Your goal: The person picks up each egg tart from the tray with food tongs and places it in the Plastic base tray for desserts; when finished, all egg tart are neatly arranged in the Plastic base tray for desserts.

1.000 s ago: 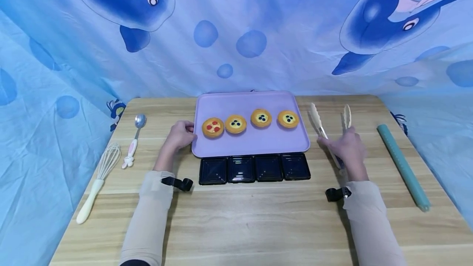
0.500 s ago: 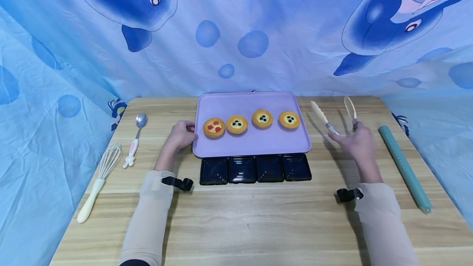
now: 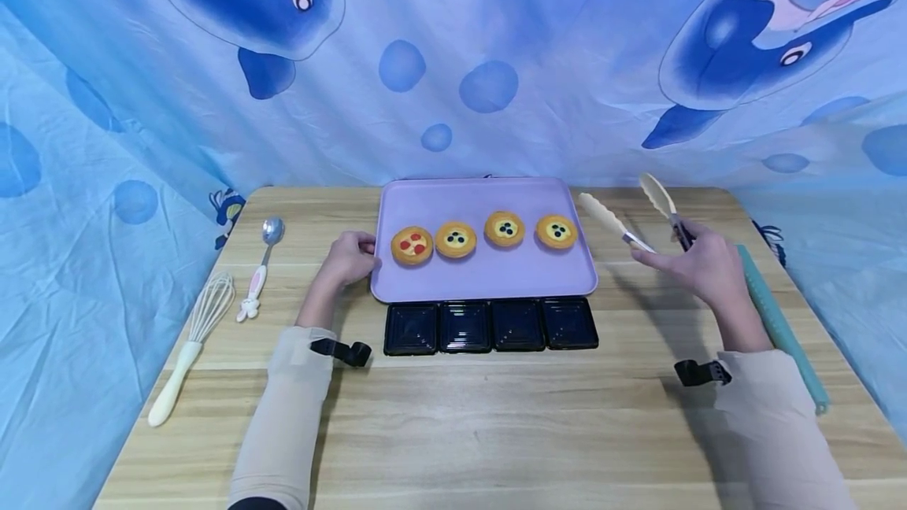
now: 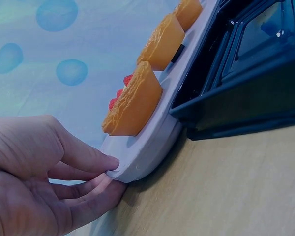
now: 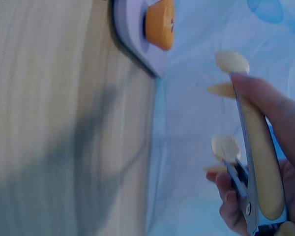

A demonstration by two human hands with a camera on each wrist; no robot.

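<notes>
My left hand [image 3: 349, 258] pinches the left rim of the lilac tray [image 3: 489, 282]. In the left wrist view its thumb lies on the rim and the fingers are beneath. On the tray sit a tart with red topping [image 3: 412, 245] and three tarts with dark berries, such as the far right tart [image 3: 556, 232]. My right hand [image 3: 708, 262] grips a pair of tongs [image 5: 260, 162], raised over the table right of the tray. The two cream tong tips are spread apart and point toward the back, with nothing between them.
Several black square trays [image 3: 464, 327] stand in a row along the lilac tray's front. A spoon [image 3: 259, 270] and a whisk [image 3: 191, 345] lie at the left. The green rolling pin [image 3: 786, 329] lies at the right, partly behind my right arm. A blue curtain [image 3: 453, 61] hangs behind.
My right hand has lifted the tongs off the table and moved right, partly over the rolling pin. My left hand stays at the tray's rim.
</notes>
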